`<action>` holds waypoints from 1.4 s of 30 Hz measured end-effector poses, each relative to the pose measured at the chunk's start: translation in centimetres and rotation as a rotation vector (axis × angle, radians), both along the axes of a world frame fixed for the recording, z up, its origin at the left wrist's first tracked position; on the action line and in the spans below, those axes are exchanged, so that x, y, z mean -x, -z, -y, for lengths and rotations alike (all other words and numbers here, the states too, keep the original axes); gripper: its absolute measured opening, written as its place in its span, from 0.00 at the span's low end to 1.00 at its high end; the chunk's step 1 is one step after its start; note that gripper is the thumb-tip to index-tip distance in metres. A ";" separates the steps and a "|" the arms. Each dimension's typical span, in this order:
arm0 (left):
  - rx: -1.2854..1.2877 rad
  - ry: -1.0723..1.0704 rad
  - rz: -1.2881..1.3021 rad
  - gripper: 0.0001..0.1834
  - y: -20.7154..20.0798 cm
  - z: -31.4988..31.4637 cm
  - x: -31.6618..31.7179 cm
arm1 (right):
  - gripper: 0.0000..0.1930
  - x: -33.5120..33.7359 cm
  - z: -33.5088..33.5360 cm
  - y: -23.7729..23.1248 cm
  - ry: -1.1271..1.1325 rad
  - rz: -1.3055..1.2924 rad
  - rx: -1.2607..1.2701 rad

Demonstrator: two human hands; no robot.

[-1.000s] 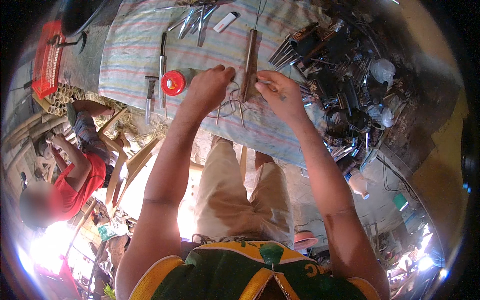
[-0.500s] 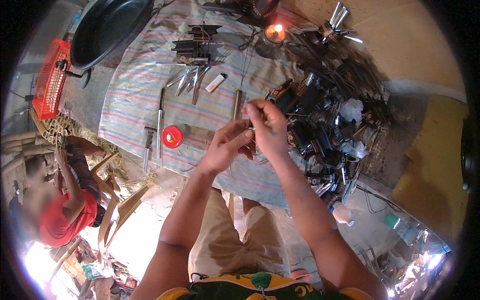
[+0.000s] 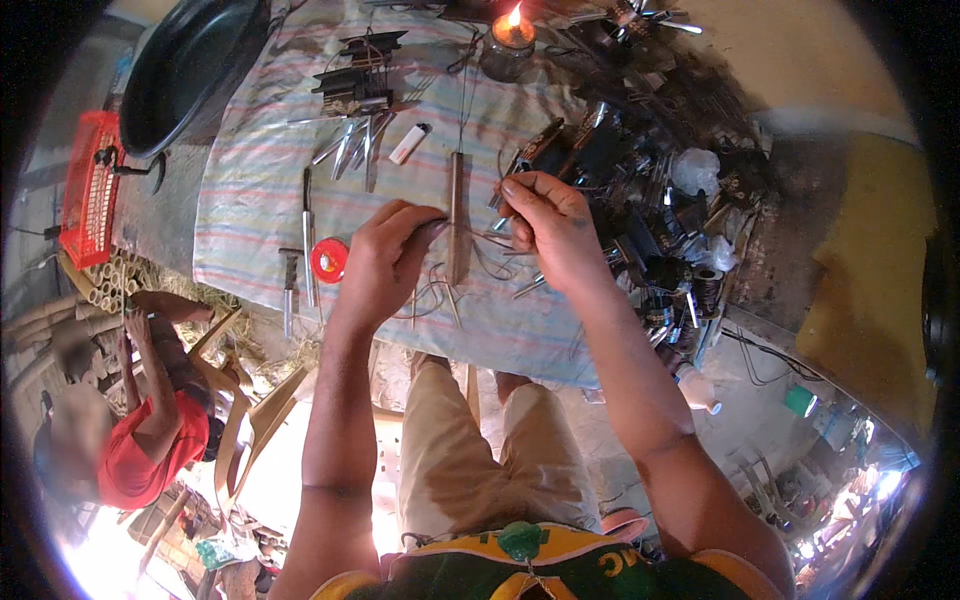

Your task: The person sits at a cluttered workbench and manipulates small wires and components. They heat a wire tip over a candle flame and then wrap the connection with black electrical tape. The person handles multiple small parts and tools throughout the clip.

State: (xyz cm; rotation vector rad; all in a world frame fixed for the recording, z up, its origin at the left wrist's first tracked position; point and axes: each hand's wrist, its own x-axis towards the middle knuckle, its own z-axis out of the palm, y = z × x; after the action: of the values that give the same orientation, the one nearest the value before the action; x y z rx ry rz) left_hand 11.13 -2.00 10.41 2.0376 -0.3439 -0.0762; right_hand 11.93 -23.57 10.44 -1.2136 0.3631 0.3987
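One brown rod (image 3: 457, 225) lies on a striped cloth (image 3: 250, 195) at the centre of the frame, between the left hand (image 3: 388, 252) and the right hand (image 3: 553, 222). Each thumb and forefinger look drawn together; I cannot tell whether anything fine is pinched there. The step seems to be delicate fingertip handling above the cloth; the next move likely calls for a steady, light pinch.
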 end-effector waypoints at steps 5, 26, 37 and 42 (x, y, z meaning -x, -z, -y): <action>0.109 0.020 -0.064 0.08 -1.3 2.4 -0.7 | 0.10 1.2 1.0 -0.9 -0.022 -0.025 0.144; 0.392 0.115 -0.244 0.07 -0.4 4.8 -1.8 | 0.10 2.7 2.1 0.4 -0.085 0.255 0.464; 0.317 0.090 -0.137 0.10 -0.7 4.1 -3.4 | 0.13 0.7 1.9 -0.1 -0.224 0.258 0.449; 0.464 -0.034 -0.071 0.10 1.1 5.6 -6.6 | 0.13 -3.8 2.7 -0.8 -0.232 0.469 0.649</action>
State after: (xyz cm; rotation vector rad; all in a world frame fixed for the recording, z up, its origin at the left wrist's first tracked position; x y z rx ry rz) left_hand 17.71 -7.56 9.36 1.5768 -0.2538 -0.0429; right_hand 15.74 -26.23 11.19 -1.9428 -0.0715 0.1804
